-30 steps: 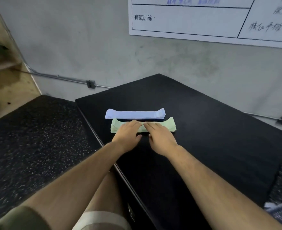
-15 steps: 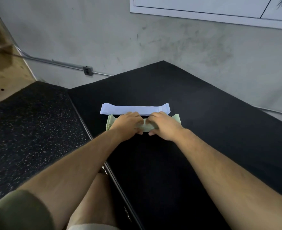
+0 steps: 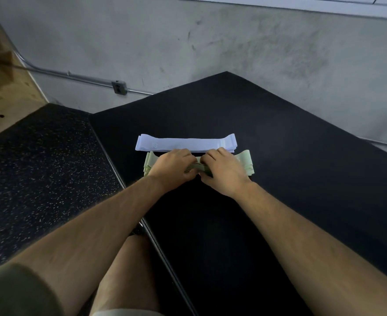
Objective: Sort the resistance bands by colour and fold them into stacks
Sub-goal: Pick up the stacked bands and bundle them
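Left hand (image 3: 172,168), right hand (image 3: 224,172) now around green bands (image 3: 245,161), lilac stack (image 3: 185,142) behind

The lilac stack (image 3: 185,143) lies flat on the black mat (image 3: 279,179), long side across the view, its ends slightly fanned. Just nearer, parallel and almost touching it, the green stack (image 3: 243,161) is gripped at its middle by the left hand (image 3: 173,169) and right hand (image 3: 224,172), both ends splayed out

Dim, even indoor light, soft shadows; wide-angle bend at edges — slight blur, dark surfaces lose detail
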